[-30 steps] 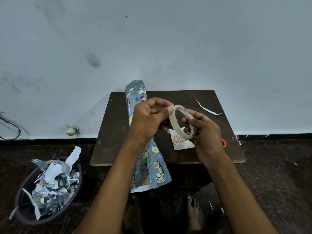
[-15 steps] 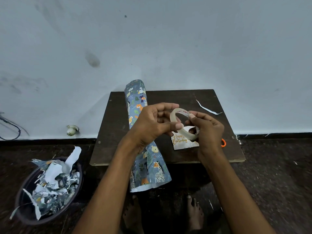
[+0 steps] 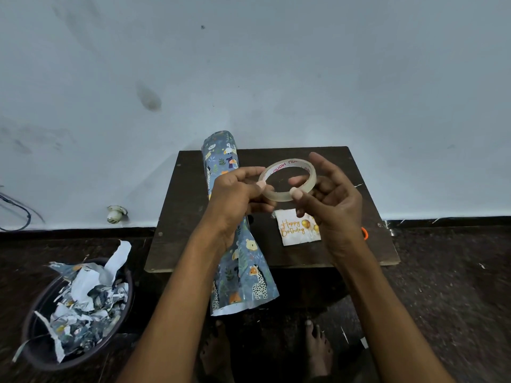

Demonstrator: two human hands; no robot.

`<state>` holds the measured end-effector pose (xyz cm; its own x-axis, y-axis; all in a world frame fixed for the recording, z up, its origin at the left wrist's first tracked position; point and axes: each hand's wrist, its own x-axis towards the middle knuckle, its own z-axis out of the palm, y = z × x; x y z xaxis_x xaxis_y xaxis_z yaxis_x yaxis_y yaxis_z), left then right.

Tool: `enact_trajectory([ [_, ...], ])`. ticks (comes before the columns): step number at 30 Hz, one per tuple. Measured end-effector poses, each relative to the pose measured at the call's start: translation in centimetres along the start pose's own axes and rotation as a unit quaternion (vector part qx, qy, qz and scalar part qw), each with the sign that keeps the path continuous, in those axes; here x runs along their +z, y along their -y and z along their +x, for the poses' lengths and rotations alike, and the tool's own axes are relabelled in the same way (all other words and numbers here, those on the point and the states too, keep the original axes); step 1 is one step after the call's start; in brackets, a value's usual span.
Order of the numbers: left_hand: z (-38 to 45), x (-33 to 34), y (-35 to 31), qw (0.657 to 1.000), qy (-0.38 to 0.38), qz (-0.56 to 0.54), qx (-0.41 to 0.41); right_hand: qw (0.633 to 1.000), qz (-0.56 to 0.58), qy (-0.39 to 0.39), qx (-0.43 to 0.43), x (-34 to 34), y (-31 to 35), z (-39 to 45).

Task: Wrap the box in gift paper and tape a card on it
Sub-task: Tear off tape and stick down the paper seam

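Holding the tape roll (image 3: 287,180) up over the bench (image 3: 367,244), the left hand (image 3: 237,194) pinches its near-left rim while the right hand (image 3: 329,197) steadies it with thumb and fingers, probably hunting the loose end. Card (image 3: 297,227) lies just below; paper roll (image 3: 235,239) lies left; no box in sight.

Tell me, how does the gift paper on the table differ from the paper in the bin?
The gift paper is one whole rolled sheet lying across the table, its end overhanging the front edge. The paper in the bin is torn, crumpled scraps, many showing white backs. Both carry the same blue animal print.
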<state>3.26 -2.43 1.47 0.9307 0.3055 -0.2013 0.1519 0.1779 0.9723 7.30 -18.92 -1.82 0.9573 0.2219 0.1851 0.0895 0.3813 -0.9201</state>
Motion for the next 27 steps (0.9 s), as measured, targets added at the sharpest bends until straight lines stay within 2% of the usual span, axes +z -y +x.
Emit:
enact_trajectory([
  [4,0.1,0.6,0.5,0.994,-0.046,0.094,0.007,0.997,-0.067,-0.01,-0.028,0.1,-0.1,-0.1],
  [7,0.0,1.2,1.1,0.968,-0.09,0.205,0.114,0.993,-0.117,-0.006,-0.03,0.3,-0.4,-0.2],
  [9,-0.1,1.6,1.0,0.961,-0.074,0.211,0.162,0.99,-0.139,0.001,-0.023,0.4,-0.4,-0.3],
  [13,0.0,1.7,1.0,0.978,0.017,0.157,0.139,0.985,-0.174,0.007,-0.012,0.5,-0.5,-0.2],
  [18,0.1,1.0,1.5,0.963,0.115,0.2,0.141,0.984,-0.178,-0.005,-0.014,0.2,-0.7,-0.1],
  [22,0.0,1.1,1.8,0.951,0.119,0.235,0.161,0.99,-0.14,0.007,-0.001,0.1,-0.4,-0.1],
  [27,-0.1,1.2,1.7,0.938,0.081,0.256,0.218,0.998,-0.039,0.037,0.039,0.1,-0.4,-0.2],
])
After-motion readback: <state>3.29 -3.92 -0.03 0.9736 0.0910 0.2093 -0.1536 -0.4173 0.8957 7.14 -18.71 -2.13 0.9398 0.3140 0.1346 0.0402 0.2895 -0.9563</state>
